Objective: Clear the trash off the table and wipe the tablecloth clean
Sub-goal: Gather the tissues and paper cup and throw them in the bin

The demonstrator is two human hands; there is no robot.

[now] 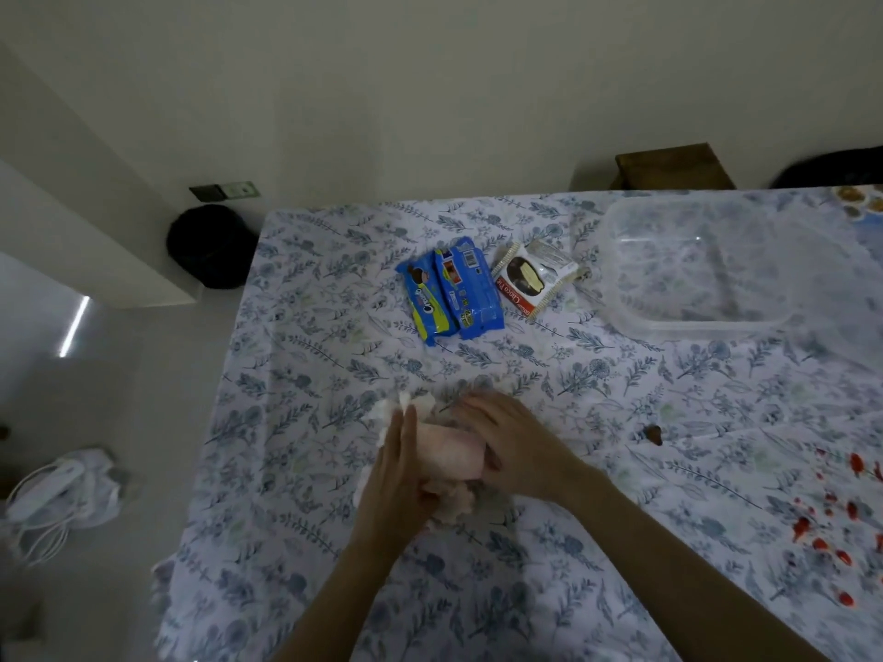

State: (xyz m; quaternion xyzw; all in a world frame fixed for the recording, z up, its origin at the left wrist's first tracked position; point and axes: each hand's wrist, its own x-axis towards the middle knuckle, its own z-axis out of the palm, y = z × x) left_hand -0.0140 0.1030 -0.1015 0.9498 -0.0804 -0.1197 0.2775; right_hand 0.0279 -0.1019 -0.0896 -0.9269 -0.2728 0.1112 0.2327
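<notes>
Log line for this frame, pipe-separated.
phase: trash pickup | left hand presses tissue wad | right hand grips it | cookie packs, pie wrapper uncollected | red stains unwiped

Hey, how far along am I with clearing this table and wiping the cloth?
Done: nothing visibly yet. In hand: the left hand presses and the right hand grips a tissue wad mid-table. Left: the blue cookie wrappers, the Choco Pie wrapper, a brown crumb, and red stains on the tablecloth at the right.
</notes>
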